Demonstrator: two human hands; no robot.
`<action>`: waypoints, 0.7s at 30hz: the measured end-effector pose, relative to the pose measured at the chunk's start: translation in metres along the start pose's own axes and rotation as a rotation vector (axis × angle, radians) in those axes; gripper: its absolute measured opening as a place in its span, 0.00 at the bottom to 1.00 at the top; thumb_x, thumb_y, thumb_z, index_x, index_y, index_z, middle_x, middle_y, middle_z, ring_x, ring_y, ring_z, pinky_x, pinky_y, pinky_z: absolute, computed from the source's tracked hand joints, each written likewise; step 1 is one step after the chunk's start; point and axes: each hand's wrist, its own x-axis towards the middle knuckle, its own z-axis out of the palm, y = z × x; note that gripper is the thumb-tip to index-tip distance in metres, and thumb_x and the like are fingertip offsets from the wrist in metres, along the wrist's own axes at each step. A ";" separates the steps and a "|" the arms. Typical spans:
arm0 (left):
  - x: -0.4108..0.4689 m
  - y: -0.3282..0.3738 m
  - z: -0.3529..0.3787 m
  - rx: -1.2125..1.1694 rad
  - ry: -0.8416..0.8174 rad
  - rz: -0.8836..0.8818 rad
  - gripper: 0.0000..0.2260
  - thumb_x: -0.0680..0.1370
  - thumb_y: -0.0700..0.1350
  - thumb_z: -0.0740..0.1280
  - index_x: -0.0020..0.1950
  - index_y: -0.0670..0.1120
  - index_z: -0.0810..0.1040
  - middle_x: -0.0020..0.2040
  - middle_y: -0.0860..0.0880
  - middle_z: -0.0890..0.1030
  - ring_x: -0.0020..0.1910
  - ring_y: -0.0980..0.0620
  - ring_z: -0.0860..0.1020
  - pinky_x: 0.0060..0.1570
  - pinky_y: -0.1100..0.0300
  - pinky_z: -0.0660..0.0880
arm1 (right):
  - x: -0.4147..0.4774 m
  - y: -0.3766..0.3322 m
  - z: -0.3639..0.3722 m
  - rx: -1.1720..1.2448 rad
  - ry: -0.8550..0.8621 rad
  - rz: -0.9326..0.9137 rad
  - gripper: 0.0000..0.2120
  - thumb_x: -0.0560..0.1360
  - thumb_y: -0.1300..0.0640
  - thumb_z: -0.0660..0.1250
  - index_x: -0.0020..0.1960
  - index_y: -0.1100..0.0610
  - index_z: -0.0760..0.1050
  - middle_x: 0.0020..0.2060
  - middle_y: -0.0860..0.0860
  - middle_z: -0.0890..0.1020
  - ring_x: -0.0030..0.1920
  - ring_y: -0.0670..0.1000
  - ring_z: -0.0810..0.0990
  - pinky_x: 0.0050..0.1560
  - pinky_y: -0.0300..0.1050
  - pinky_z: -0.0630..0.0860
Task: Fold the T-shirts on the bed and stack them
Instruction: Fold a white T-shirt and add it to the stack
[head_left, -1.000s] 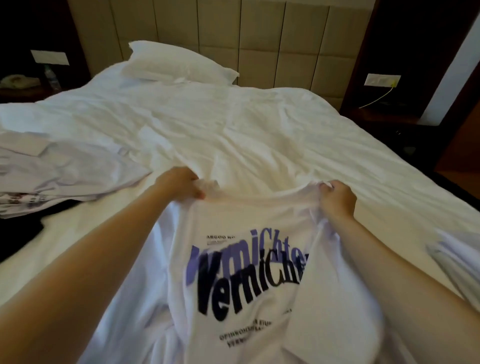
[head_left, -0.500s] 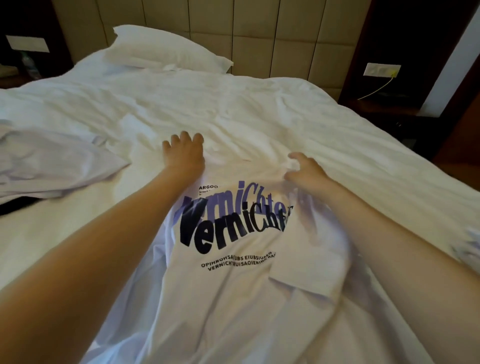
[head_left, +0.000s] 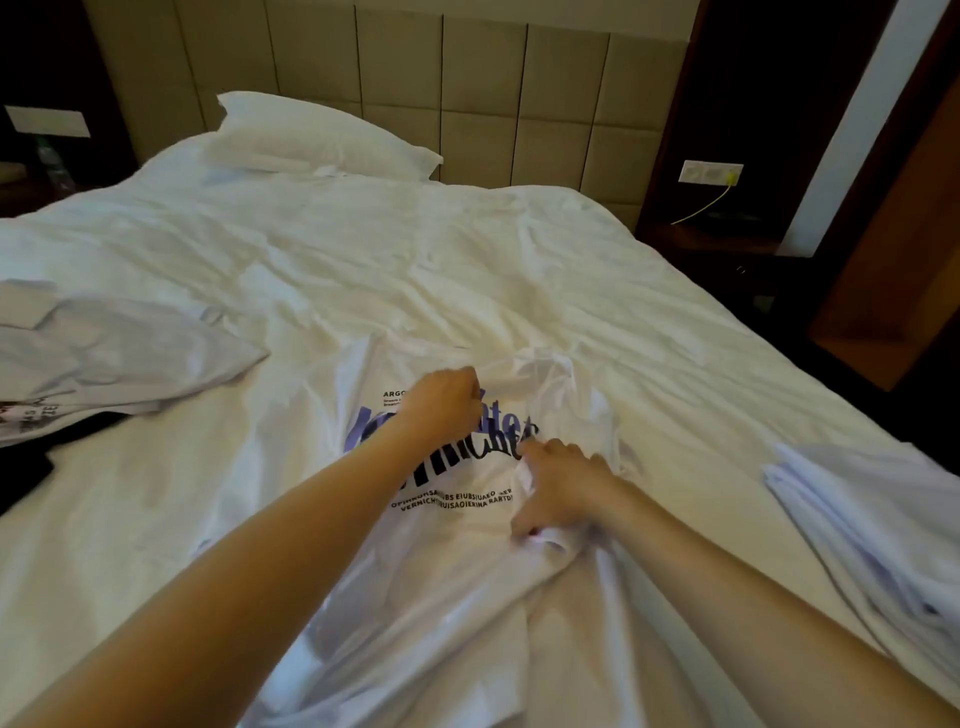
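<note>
Shirt (head_left: 441, 582), white with dark print, lies crumpled on the bed (head_left: 156, 519), near half; it looks soft, light and limp, best taken at shoulder seams or hem. Left hand (head_left: 441, 402) pinches a fold near the collar; right hand (head_left: 563, 488) curls its fingers (head_left: 522, 514) round bunched cloth. Rumpled sheet (head_left: 519, 260); pillow (head_left: 311, 135) and headboard (head_left: 467, 78) beyond; other shirts (head_left: 104, 353) left, a pile (head_left: 872, 519) right

Dim warm light; bed (head_left: 467, 260) lit softly, upper corners lost to shadow. Edges bent by wide-angle distortion.
</note>
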 end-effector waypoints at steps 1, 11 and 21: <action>0.000 0.008 0.004 -0.032 -0.068 0.003 0.08 0.79 0.43 0.58 0.55 0.42 0.74 0.52 0.44 0.77 0.51 0.44 0.76 0.48 0.56 0.73 | -0.001 0.003 -0.001 -0.002 0.069 0.025 0.33 0.68 0.51 0.72 0.69 0.54 0.64 0.65 0.56 0.69 0.66 0.57 0.68 0.63 0.50 0.65; 0.006 0.073 0.024 -0.226 -0.251 0.064 0.13 0.80 0.44 0.58 0.64 0.42 0.70 0.57 0.43 0.77 0.47 0.46 0.76 0.44 0.58 0.70 | -0.001 0.124 -0.079 0.867 0.890 0.557 0.14 0.77 0.67 0.55 0.57 0.61 0.75 0.58 0.61 0.77 0.59 0.61 0.75 0.51 0.45 0.70; -0.013 0.161 0.071 0.013 -0.255 0.286 0.27 0.73 0.60 0.67 0.63 0.43 0.68 0.61 0.43 0.72 0.61 0.42 0.71 0.57 0.52 0.68 | 0.017 0.193 -0.077 1.101 0.615 0.877 0.23 0.77 0.58 0.59 0.70 0.63 0.61 0.63 0.61 0.73 0.55 0.58 0.75 0.46 0.47 0.69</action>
